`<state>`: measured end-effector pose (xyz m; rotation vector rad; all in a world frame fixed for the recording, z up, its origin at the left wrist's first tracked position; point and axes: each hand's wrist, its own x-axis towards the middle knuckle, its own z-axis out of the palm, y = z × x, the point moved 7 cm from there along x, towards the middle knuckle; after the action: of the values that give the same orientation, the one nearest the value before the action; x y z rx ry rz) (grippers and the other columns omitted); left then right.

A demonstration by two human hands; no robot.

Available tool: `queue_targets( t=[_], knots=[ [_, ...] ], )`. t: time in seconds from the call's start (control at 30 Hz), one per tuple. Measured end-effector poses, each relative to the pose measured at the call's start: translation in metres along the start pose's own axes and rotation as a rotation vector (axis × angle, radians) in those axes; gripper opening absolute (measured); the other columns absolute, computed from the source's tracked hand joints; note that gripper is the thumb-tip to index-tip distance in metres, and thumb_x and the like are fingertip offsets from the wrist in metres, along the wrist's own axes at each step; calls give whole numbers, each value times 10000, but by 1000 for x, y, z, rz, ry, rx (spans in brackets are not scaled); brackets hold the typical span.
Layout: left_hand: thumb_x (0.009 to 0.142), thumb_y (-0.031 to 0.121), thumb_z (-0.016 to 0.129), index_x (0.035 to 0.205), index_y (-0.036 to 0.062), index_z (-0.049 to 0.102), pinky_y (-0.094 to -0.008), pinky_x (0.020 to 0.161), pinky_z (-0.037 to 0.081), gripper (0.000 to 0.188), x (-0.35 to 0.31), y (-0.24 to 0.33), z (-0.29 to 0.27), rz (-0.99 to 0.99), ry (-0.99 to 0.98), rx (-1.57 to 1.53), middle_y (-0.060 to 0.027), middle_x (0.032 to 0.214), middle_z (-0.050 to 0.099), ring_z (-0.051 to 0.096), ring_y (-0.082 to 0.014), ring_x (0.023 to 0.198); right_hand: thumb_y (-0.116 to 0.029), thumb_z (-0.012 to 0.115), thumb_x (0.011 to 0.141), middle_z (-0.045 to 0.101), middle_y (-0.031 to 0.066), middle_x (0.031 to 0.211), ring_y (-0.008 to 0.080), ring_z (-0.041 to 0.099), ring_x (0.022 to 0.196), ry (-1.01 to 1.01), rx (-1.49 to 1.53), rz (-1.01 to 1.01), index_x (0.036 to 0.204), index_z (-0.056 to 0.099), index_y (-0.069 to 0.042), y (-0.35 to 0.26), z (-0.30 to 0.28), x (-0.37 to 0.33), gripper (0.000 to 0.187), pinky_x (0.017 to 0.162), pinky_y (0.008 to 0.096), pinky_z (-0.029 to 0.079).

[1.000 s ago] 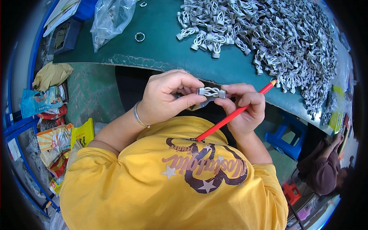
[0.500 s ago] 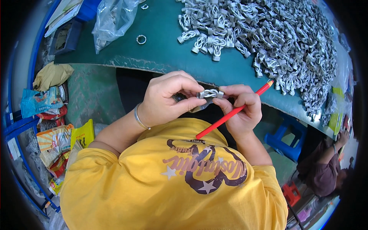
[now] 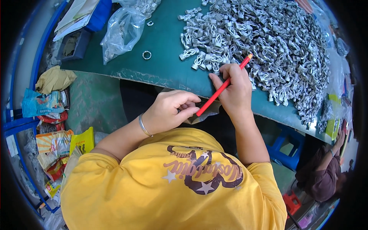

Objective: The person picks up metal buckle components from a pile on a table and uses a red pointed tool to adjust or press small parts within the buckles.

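- Since half a second ago, the right hand has moved from beside the left hand up to the near edge of a pile of metal pieces.
- Its fingers are clamped on a red pencil; whether the thumb and forefinger also pinch a piece cannot be told.
- The left hand's thumb and forefinger stand slightly apart, nothing visible between them, near the pencil's lower end.
- Each piece looks light, stiff and fairly smooth, hardly fragile; the ridged ends seem the surest hold, though looped middles could snag on neighbours.
- The green table ends just beyond the left hand, its front edge scuffed.
- Left of the pile the tabletop is mostly open, towards a small ring and a plastic bag.
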<state>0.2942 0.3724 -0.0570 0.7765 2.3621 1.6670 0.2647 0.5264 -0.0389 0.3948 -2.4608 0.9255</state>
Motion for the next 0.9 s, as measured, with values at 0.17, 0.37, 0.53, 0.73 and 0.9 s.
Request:
queue_targets(
  t=[0.17, 0.37, 0.53, 0.73, 0.9],
  knots=[
    [774, -52, 632, 958, -43, 594, -205, 601, 510, 188, 9, -5, -7, -39, 36, -29, -89, 812, 632, 644, -115, 685, 20, 705, 698, 521, 67, 645, 193, 530, 552, 73, 222, 190, 786, 521, -23, 15, -14, -10, 208, 522, 288, 433],
    [798, -61, 605, 1160, -40, 521, -209, 655, 512, 372, 30, -4, 1, -119, 154, -231, -77, 853, 625, 618, -92, 726, 86, 683, 725, 638, 160, 893, 107, 596, 700, 109, 630, 252, 737, 383, -35, 25, -15, -27, 324, 632, 218, 494],
    [781, -45, 635, 1117, -25, 557, -201, 647, 509, 346, 42, -12, 4, -192, 95, -143, -73, 903, 632, 620, -85, 717, 103, 637, 765, 610, 192, 961, 129, 608, 756, 92, 871, 344, 768, 379, -33, 21, -13, -30, 292, 662, 224, 508],
    [762, -31, 664, 977, -27, 625, -193, 624, 501, 218, 41, 0, -1, -79, 93, -120, -66, 863, 623, 615, -80, 702, 79, 617, 796, 609, 206, 964, 138, 618, 756, 91, 1038, 360, 772, 373, -44, 19, -9, -34, 274, 629, 224, 524],
    [705, -14, 720, 904, -4, 653, -199, 581, 494, 210, 36, 14, -4, 53, 125, -181, -60, 778, 611, 599, -86, 640, 73, 596, 812, 602, 223, 957, 185, 636, 756, 29, 1230, 361, 777, 361, -46, 21, -7, -39, 265, 660, 265, 534]
  ],
)
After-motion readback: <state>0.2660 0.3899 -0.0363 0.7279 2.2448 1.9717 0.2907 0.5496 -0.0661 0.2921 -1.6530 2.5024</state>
